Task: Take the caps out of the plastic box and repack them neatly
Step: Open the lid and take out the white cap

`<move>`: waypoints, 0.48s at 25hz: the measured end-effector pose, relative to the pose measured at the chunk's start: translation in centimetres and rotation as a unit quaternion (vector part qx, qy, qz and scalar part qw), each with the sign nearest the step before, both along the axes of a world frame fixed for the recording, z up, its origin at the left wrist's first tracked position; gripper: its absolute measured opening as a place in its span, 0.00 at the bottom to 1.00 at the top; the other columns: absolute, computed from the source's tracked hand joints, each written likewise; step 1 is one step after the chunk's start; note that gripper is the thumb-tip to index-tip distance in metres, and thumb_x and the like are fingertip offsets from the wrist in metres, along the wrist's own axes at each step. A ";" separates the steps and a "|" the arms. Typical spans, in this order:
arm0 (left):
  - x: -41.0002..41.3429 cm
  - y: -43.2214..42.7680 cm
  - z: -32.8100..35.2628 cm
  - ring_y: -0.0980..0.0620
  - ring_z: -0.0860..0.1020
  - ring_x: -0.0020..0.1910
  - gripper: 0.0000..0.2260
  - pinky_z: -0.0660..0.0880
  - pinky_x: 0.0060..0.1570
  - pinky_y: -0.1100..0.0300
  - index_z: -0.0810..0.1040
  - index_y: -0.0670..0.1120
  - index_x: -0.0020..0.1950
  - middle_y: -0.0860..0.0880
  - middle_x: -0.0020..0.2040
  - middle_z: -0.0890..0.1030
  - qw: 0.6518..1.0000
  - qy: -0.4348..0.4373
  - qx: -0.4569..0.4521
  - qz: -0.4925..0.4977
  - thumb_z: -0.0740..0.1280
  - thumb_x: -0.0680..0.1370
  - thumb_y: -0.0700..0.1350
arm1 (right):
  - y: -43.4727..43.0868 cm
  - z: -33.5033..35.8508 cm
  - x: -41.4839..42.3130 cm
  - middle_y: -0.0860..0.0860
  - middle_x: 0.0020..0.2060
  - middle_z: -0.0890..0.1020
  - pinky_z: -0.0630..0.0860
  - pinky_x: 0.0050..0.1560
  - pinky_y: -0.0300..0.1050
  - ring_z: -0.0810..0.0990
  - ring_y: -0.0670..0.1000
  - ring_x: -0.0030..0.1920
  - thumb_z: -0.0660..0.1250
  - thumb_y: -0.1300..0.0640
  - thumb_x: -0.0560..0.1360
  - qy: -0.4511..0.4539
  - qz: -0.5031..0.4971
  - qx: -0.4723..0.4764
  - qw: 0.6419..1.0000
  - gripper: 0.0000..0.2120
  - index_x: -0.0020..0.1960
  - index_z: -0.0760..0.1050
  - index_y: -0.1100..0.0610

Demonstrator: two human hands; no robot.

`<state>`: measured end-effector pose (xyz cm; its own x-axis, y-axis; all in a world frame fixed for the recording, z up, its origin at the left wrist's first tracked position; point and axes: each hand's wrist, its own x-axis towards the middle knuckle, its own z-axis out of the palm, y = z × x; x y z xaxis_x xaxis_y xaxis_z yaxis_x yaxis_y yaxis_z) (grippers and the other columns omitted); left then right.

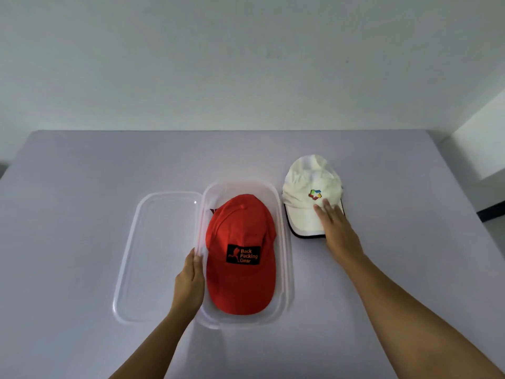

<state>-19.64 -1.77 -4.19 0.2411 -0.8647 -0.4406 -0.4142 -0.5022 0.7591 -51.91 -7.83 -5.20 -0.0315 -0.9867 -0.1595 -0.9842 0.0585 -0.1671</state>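
Observation:
A red cap (240, 255) with a black "Back Packing Gear" patch lies inside the clear plastic box (287, 269) at the middle of the table, its brim toward me. My left hand (190, 280) rests against the box's left wall, fingers straight. A white cap (308, 192) with a small multicoloured logo and a dark-edged brim lies on the table just right of the box. My right hand (334, 228) lies flat on the white cap's brim, fingers straight.
The box's clear lid (142, 242) lies flat on the table directly left of the box, touching it. The grey table (82, 187) runs to a pale wall at the back; its right edge drops off near a dark floor strip.

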 end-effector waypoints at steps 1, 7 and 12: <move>-0.1 0.0 0.0 0.40 0.68 0.70 0.21 0.62 0.69 0.50 0.62 0.46 0.75 0.41 0.72 0.69 1.000 0.000 0.000 0.005 0.50 0.83 0.51 | -0.6 -0.4 -0.5 0.52 0.78 0.47 0.66 0.68 0.57 0.52 0.59 0.76 0.55 0.75 0.73 0.013 0.013 0.032 0.999 0.37 0.76 0.48 0.53; -0.2 0.0 0.1 0.40 0.68 0.70 0.22 0.61 0.70 0.50 0.63 0.46 0.74 0.41 0.72 0.69 1.000 -0.002 0.000 0.014 0.50 0.82 0.51 | -5.3 -0.8 -0.8 0.50 0.77 0.38 0.67 0.66 0.55 0.47 0.60 0.76 0.58 0.73 0.74 0.050 -0.006 0.134 0.990 0.42 0.76 0.38 0.52; 0.1 0.0 0.1 0.41 0.67 0.71 0.22 0.62 0.70 0.50 0.62 0.46 0.75 0.42 0.72 0.69 1.000 -0.009 0.009 0.013 0.50 0.82 0.52 | -4.7 1.4 4.3 0.59 0.75 0.57 0.66 0.69 0.53 0.59 0.59 0.74 0.62 0.72 0.70 -0.093 0.027 -0.015 0.995 0.35 0.74 0.56 0.59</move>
<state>-19.55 -1.77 -4.12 0.2719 -0.8500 -0.4512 -0.4148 -0.5266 0.7420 -47.57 -12.56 -3.77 0.0485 -0.9905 -0.1290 -0.9376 -0.0006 -0.3477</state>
